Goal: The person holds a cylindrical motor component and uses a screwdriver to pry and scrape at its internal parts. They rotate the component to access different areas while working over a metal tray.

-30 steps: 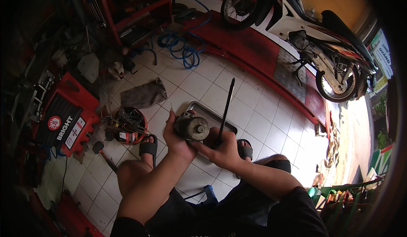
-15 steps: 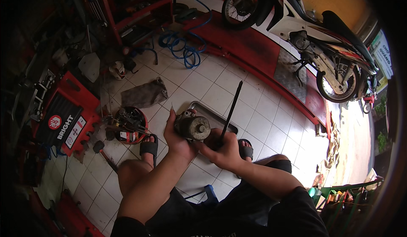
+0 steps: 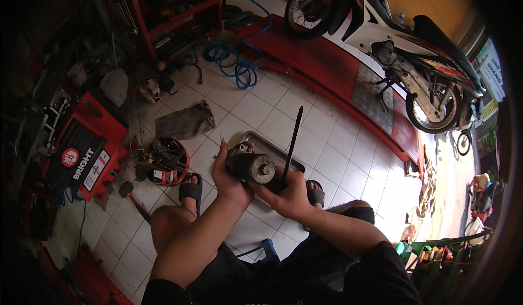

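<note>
My left hand [image 3: 232,185] is closed around a grimy metal motor [image 3: 253,167], cylindrical, with a small round boss on its end face. That end face points toward my right hand, and a bracket-like part shows at the other end. My right hand [image 3: 287,194] grips a screwdriver [image 3: 295,141]. Its long dark shaft points up and away from me, while the fist hides its handle. The right fingers and thumb are close against the motor's lower right side; whether they also carry it I cannot tell. Below and beyond both hands, a shallow metal tray [image 3: 272,148] rests on the tiles.
A round red tub [image 3: 186,163] of tools and parts stands left of my feet, with a grey cloth [image 3: 185,121] behind it. Farther left is a red-and-black machine [image 3: 81,152]. A blue coiled hose [image 3: 234,65] lies ahead, beside a red lift platform [image 3: 305,49] bearing a motorcycle [image 3: 403,54].
The motor has turned slightly, its end face swinging a little to the right and showing more of its side. The screwdriver's tip has shifted a little left. Both hands keep their hold.
</note>
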Demonstrator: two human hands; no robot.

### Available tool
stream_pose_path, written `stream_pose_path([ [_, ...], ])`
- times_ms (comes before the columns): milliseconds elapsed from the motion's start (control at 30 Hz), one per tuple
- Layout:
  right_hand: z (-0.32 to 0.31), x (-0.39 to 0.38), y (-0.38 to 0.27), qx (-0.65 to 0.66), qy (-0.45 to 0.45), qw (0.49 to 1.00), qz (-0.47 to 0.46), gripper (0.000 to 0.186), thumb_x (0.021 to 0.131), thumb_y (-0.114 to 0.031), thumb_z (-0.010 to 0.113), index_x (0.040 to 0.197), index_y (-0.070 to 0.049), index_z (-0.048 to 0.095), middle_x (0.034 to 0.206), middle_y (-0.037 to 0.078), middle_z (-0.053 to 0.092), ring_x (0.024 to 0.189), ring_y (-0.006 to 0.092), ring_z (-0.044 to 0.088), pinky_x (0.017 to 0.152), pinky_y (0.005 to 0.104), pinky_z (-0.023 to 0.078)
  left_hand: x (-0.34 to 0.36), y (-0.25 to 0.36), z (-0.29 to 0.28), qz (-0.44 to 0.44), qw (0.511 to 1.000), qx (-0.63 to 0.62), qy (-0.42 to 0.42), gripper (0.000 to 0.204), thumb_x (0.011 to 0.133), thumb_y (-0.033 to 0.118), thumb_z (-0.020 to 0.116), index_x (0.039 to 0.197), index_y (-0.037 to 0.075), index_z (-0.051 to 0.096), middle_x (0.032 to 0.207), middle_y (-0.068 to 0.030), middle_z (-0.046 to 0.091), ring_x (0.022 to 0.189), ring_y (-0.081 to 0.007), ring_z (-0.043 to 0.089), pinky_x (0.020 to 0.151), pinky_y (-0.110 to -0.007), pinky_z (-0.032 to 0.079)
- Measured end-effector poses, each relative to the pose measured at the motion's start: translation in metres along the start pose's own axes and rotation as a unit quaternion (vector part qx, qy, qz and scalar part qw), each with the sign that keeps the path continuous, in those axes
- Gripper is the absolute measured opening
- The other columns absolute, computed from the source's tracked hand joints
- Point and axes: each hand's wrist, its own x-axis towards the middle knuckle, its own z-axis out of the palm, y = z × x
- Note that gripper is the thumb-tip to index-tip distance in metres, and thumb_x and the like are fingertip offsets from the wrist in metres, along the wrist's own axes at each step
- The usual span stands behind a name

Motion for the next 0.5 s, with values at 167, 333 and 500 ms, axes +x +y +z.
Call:
stream_pose_path([
  [167, -0.002, -0.002, 0.008, 0.013, -0.021, 1.0, 0.019, 0.026, 0.084, -0.019, 0.082, 0.086, 0.002, 0.067, 0.068, 0.006, 0.067, 0.062, 0.0058, 0.057, 0.056, 0.0277, 0.047, 0.001, 0.001, -0.004, 0.004, 0.999, 0.012, -0.052, 0.058, 0.103, 0.058, 0.041, 0.108, 0.004, 0.064, 0.094, -0.0089, 0.068, 0.09, -0.0239, 0.067, 0.085, -0.036, 0.055],
  [333, -0.001, -0.003, 0.015, 0.018, -0.014, 1.0, -0.001, 0.028, 0.083, -0.019, 0.083, 0.092, 0.003, 0.069, 0.07, 0.008, 0.069, 0.064, 0.0069, 0.059, 0.058, 0.0282, 0.049, 0.002, -0.002, -0.006, -0.003, 0.997, 0.027, -0.074, 0.058, 0.103, 0.058, 0.042, 0.107, 0.004, 0.064, 0.094, -0.0096, 0.069, 0.091, -0.0237, 0.068, 0.086, -0.036, 0.055],
  [500, 0.002, -0.004, 0.026, 0.044, 0.005, 0.999, -0.015, 0.028, 0.083, -0.02, 0.082, 0.094, 0.002, 0.069, 0.073, 0.009, 0.07, 0.067, 0.0081, 0.061, 0.061, 0.0294, 0.05, 0.005, -0.005, -0.006, 0.003, 0.998, 0.015, -0.054, 0.058, 0.103, 0.058, 0.042, 0.107, 0.004, 0.065, 0.094, -0.0104, 0.069, 0.091, -0.024, 0.068, 0.086, -0.037, 0.055],
])
